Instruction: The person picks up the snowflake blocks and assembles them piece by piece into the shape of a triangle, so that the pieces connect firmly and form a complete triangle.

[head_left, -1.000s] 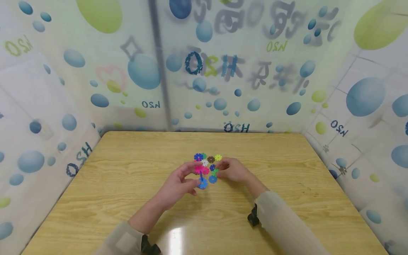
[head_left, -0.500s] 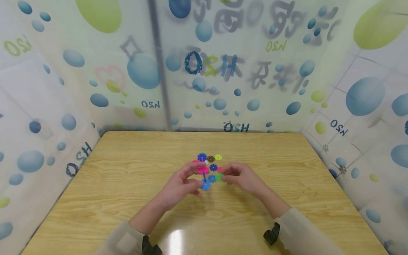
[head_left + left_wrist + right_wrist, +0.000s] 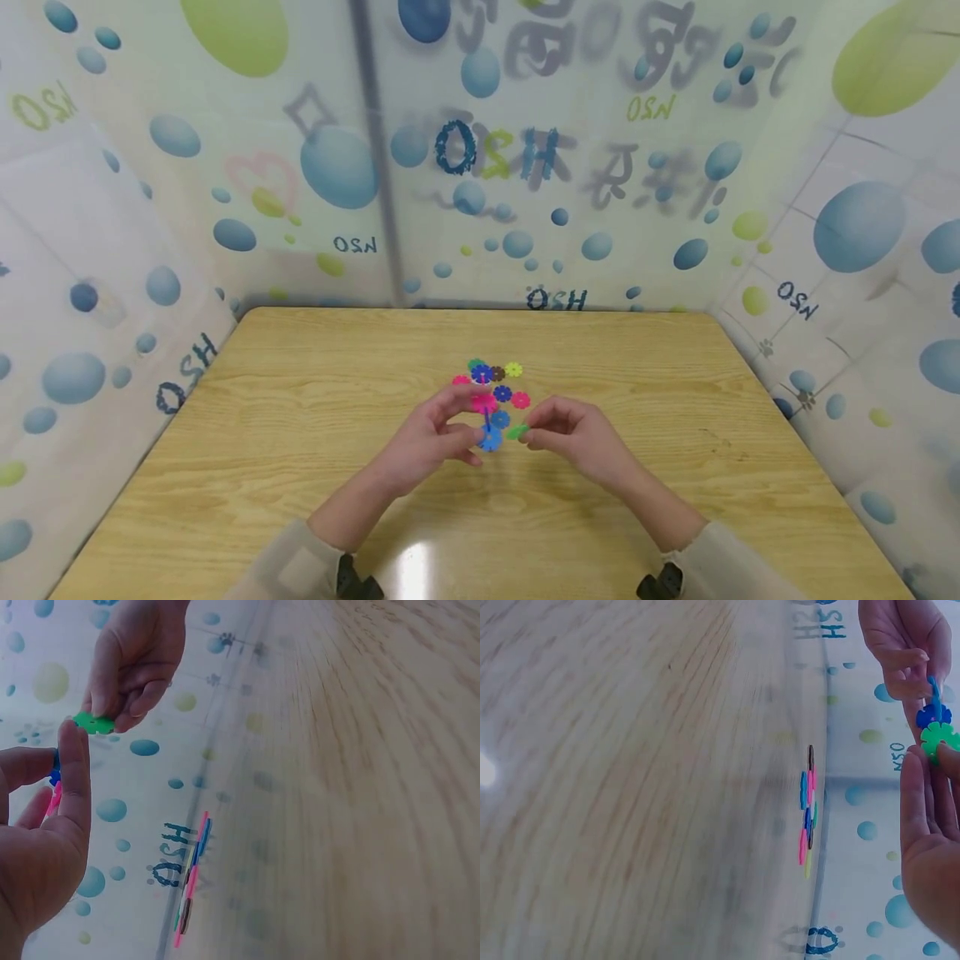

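In the head view my left hand (image 3: 427, 435) holds a small chain of joined notched plastic discs: a dark blue disc (image 3: 482, 374) at the far end, a pink disc (image 3: 484, 404) in the middle and a light blue disc (image 3: 491, 439) nearest me. Thumb and fingers pinch the chain, hiding part of it. To the right, my right hand (image 3: 585, 437) pinches a green notched disc (image 3: 94, 723) between thumb and fingertips. The green disc is raised off the table and lies beside the light blue one. From the head view, a small gap separates them.
Several loose discs lie flat on the wooden table (image 3: 300, 375) beyond my hands, among them a yellow disc (image 3: 513, 369), a blue disc (image 3: 502, 392) and a pink disc (image 3: 521, 400). Patterned curtains (image 3: 517, 242) stand behind and at both sides.
My right hand has picked up the green disc from among the loose ones and drawn it back toward me. The left hand and its joined discs have shifted slightly right.
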Available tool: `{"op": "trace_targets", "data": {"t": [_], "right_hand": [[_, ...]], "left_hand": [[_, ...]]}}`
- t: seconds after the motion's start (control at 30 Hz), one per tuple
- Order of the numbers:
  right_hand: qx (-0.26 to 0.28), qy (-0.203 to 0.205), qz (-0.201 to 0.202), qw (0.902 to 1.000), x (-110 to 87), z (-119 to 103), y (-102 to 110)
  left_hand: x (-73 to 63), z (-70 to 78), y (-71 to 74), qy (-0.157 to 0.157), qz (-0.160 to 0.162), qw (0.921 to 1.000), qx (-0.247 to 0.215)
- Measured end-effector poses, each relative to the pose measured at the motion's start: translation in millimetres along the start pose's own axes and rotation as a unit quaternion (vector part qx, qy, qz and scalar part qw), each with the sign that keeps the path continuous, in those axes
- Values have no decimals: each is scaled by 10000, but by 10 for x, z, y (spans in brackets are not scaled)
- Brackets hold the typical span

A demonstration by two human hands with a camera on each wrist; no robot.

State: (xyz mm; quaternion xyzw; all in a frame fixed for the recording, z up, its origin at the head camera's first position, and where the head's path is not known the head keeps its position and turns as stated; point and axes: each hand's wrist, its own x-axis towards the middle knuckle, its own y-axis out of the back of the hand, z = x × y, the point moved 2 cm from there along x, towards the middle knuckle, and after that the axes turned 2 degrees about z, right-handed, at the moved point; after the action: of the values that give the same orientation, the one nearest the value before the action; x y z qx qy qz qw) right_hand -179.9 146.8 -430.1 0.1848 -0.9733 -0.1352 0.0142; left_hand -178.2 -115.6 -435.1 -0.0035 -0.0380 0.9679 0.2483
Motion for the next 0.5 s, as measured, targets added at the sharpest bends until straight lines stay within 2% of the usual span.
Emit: {"op": "trace_targets", "data": {"t": [0.33,0.5], "right_hand": [[-27,185,-28,9998,2,7,-57],[-21,250,7,9997,-3,-8,-73]], "left_hand": [[9,-7,-12,-63,-83,9999,-75],[10,2,-25,7,-44,10000,-84]]}}
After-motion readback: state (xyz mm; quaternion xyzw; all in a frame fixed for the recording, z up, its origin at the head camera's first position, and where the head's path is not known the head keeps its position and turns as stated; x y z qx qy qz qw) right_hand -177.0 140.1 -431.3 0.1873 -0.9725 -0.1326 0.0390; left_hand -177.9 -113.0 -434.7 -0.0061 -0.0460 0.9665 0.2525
